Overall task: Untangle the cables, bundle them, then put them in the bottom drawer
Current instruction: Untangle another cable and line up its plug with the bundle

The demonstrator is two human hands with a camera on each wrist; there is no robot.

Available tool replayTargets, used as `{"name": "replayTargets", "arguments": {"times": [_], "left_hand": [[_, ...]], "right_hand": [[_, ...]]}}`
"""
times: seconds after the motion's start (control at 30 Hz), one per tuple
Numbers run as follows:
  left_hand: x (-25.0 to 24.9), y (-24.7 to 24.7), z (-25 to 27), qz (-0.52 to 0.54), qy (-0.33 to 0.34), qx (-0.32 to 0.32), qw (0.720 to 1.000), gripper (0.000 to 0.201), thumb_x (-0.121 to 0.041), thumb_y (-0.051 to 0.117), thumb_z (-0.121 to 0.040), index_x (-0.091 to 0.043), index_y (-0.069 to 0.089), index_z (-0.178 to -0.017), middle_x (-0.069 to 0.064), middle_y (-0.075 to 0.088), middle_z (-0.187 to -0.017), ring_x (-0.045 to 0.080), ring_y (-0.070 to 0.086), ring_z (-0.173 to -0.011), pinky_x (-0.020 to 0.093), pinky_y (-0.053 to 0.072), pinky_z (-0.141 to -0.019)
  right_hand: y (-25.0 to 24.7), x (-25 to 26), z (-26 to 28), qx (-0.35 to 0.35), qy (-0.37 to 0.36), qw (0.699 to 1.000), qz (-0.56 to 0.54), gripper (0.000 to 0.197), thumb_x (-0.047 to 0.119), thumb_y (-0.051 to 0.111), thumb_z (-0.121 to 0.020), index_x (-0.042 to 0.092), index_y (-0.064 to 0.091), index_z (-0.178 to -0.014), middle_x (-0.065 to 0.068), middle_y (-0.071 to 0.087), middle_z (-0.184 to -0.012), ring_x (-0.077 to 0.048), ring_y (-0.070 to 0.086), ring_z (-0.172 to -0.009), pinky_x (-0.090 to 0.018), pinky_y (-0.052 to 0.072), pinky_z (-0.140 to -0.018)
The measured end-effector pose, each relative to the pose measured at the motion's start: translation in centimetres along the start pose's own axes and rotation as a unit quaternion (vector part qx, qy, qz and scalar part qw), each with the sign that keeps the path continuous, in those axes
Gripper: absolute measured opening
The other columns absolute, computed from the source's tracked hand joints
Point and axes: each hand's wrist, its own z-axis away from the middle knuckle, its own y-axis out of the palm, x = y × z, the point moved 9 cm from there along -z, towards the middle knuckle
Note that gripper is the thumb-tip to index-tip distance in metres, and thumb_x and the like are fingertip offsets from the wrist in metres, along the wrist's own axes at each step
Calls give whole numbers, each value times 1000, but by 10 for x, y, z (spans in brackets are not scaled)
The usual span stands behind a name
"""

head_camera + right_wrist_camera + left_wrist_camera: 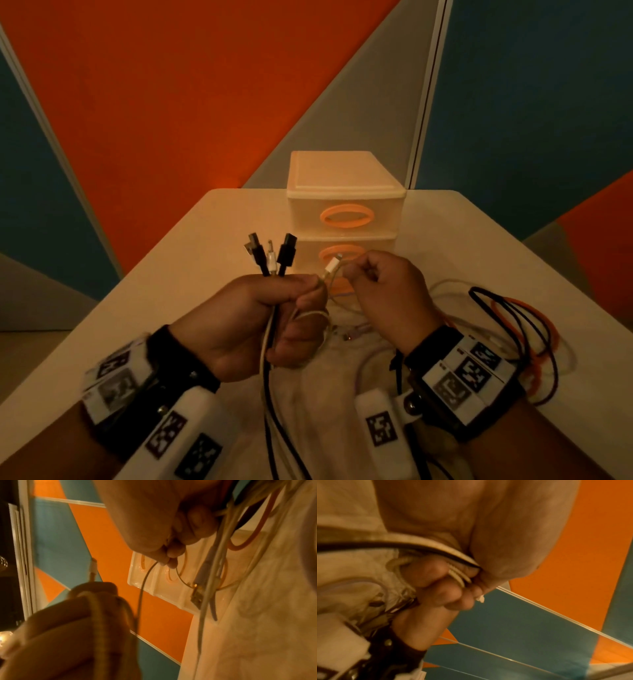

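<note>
In the head view my left hand [291,301] grips a bundle of cables [270,339] upright over the table. Two black plugs and a thin white plug [270,257] stick up from the fist. My right hand [352,274] pinches a thin white cable just behind its white connector [331,265], close to the left fist. The right wrist view shows that thin cable [142,588] running from my right fingertips [169,559] down to the left hand [77,622]. Behind my hands stands a pale drawer unit [346,195] with orange handles; its bottom drawer is mostly hidden.
Loose loops of orange, black and white cable [513,325] lie on the white table [205,240] to the right of my right wrist. A pale cloth [329,394] lies under my hands. Coloured wall panels stand behind the table.
</note>
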Motion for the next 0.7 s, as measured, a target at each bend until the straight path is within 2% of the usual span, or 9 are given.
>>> {"name": "replayTargets", "arguments": {"times": [0.07,0.17,0.27,0.37,0.47,0.53,0.6,0.67,0.7], "left_hand": [[4,-5,-4,-36,-3,-24,999,29,-29,45,-102,-15,42,-77,11,51,-71,21,46,-57,34,19,-55],[5,-12,-7,-78,-9,-73,994,29,-31,52,-97,-15,47,-72,25,66,-96,28,59,-70,32,41,-59],[4,-15,-9,-54,-5,-115,992,33,-27,50,-99,-13,47,-70,32,64,-116,36,65,-91,39,52,-82],[-1,-22,-9,24,35,-163,986,38,-28,40,-103,-12,45,-69,26,66,-106,36,64,-94,45,47,-94],[-12,-28,-5,48,90,-203,974,40,-31,37,-105,-13,44,-70,15,61,-78,29,61,-75,38,51,-78],[-16,-31,-2,77,116,-220,965,41,-33,35,-105,-14,45,-70,13,65,-80,27,65,-72,36,53,-73],[-22,-36,2,122,154,-233,952,41,-32,37,-104,-14,47,-69,12,66,-87,29,70,-86,39,56,-83],[-28,-41,5,155,192,-236,940,39,-31,39,-104,-14,48,-69,8,57,-79,29,69,-88,39,53,-88],[-29,-42,6,166,202,-235,936,39,-31,39,-104,-15,48,-70,6,51,-74,27,67,-82,37,54,-83]], "right_hand": [[-6,5,1,-18,-7,999,-41,17,28,66,-93,19,71,-80,5,68,-74,-11,64,-73,-27,48,-67],[-9,8,4,-26,-9,995,-101,14,26,68,-92,20,71,-80,1,70,-75,-15,66,-73,-30,52,-68],[-7,16,8,-18,-30,991,-129,13,21,70,-92,17,71,-80,3,68,-70,-4,64,-65,-23,52,-62],[0,24,13,27,-45,981,-187,13,12,69,-92,16,70,-80,-1,68,-69,-5,67,-63,-18,52,-57],[16,39,24,114,-111,971,-179,8,12,70,-92,14,72,-84,-7,70,-73,-19,70,-67,-34,58,-64],[29,41,32,171,-139,966,-134,4,15,73,-89,17,74,-86,-1,71,-77,-12,67,-68,-34,58,-64],[38,35,36,216,-115,961,-130,9,16,76,-87,23,76,-93,2,72,-81,-11,70,-73,-38,61,-68],[41,27,36,240,-92,958,-125,22,18,78,-85,26,76,-106,2,74,-91,-13,72,-85,-40,62,-78],[41,26,36,250,-87,956,-130,27,17,79,-85,26,76,-111,2,74,-98,-13,72,-91,-39,61,-84]]}}
